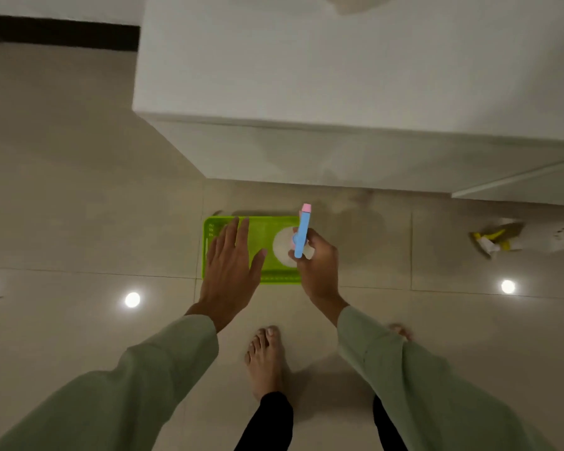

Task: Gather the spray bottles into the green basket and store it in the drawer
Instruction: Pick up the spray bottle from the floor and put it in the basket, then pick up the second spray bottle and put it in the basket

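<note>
Spray bottle (302,234) with light blue trigger head and pink nozzle tip, pale rounded translucent body below, seen from above. Right hand (318,266) has its grip clamped around the bottle neck, holding it upright over the right end of the green basket (267,229). Whether the bottle base touches the basket bottom cannot be told.

Basket: bright lime green plastic, rectangular, shallow, slotted holes along its left wall, sits flat on the floor (79,222) just in front of the white cabinet (306,76). Left hand (230,265) open, fingers spread flat, grip apart, over the basket's left half; contact unclear.

Second spray bottle (521,239) lies on its side on the floor well to the right of the basket, white body with small dark marks, yellow-and-white trigger head, blurred.

Floor: glossy beige tiles, thin grout lines, two round light reflections. Cabinet: smooth matte white, boxy, sharp front edge, a seam line at the right front. Sleeves (420,385) pale green loose fabric on both arms. Bare foot (266,359) on the tile near the bottom, dark trouser leg above it; toes of the other foot peek out past the right sleeve.
</note>
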{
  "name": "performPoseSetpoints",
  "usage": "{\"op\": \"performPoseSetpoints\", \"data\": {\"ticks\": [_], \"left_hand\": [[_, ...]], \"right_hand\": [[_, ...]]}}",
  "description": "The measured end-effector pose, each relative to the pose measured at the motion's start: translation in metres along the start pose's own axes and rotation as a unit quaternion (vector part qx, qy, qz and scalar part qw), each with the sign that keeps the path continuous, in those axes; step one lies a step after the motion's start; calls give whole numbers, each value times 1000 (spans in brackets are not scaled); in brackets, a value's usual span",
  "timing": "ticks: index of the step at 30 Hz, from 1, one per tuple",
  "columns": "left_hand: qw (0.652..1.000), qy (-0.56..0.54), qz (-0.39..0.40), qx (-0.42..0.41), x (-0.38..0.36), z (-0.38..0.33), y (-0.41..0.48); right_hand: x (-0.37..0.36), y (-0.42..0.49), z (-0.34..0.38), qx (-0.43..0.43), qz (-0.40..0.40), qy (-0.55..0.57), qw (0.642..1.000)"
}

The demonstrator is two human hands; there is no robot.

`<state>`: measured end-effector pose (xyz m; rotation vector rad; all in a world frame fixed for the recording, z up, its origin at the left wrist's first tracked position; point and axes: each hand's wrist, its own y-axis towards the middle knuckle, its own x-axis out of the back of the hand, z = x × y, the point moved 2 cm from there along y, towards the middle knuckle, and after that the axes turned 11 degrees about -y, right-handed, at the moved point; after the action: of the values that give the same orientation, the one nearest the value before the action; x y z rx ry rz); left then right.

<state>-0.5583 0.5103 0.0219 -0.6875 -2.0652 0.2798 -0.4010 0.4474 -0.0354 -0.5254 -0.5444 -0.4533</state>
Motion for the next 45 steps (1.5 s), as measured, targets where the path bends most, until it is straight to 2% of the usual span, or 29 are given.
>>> {"op": "performPoseSetpoints", "data": {"ticks": [9,15,20,24,28,36,45], "left_hand": [[1000,2,14,17,-53,53,40],[1000,4,16,22,-49,43,28],[1000,13,1,0,-30,8,17],[999,21,4,-35,-20,-45,3],[995,41,31,-88,-32,-117,-17],[984,46,70,-155,-113,-291,-58],[973,57,123,-186,-205,-428,-54]], "right_hand": [[-67,40,-52,49,5,-25,998],[-56,44,-57,39,48,-11,998],[-13,35,-43,39,89,-20,995],[53,15,-30,53,81,7,995],[136,-8,-45,5,82,-56,995],[333,-42,-120,-61,16,-104,993],[485,-20,-199,-63,29,-214,974]]}}
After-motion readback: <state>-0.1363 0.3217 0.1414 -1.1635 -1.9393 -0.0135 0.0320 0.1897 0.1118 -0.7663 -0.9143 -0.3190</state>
